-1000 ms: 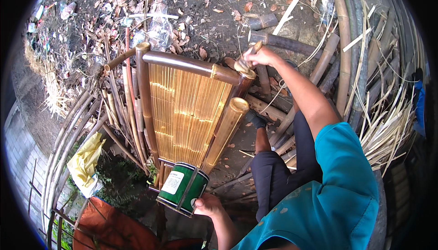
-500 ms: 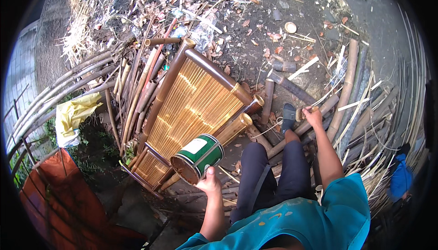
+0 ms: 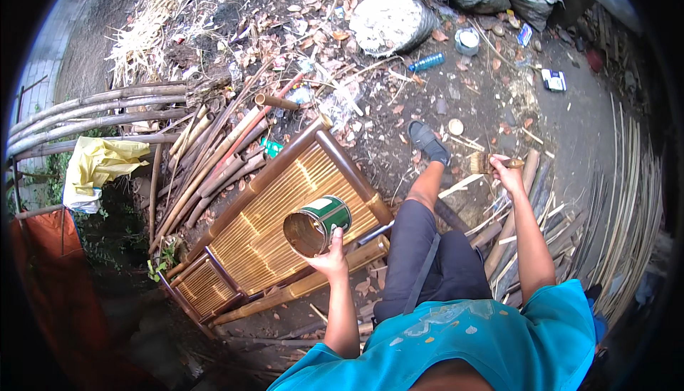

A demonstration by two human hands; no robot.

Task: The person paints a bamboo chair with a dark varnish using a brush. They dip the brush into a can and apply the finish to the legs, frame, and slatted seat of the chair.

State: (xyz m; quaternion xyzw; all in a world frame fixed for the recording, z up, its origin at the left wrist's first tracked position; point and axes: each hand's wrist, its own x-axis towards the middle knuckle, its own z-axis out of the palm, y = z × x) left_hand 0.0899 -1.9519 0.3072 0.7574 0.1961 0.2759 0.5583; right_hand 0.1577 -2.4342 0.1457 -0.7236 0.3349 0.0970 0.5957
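Observation:
My left hand [image 3: 330,254] grips a green paint can [image 3: 335,213] by its side, with the fingers mostly hidden behind it. The can is tilted so that its brown-stained inside shows at the left. Behind and below it lies a bamboo bench [image 3: 299,184] with dark, shiny frame poles and a slatted yellow-brown panel. Out to the right, my right hand [image 3: 504,171] is closed round the wooden handle of a paintbrush [image 3: 481,163], whose bristles point left. The brush is held in the air, apart from both can and bench.
Bamboo poles [image 3: 221,170] are piled left of the bench, and split bamboo strips [image 3: 613,213] lie at right. A yellow cloth [image 3: 107,159] hangs on the left rail. Ahead are a full sack [image 3: 390,24], a white bucket [image 3: 467,41] and a blue plastic bottle [image 3: 427,62] among dry leaves.
My view has tilted up, showing more ground ahead. One sandaled foot has stepped forward. The can now shows more of its inside, and the brush bristles are in plain sight.

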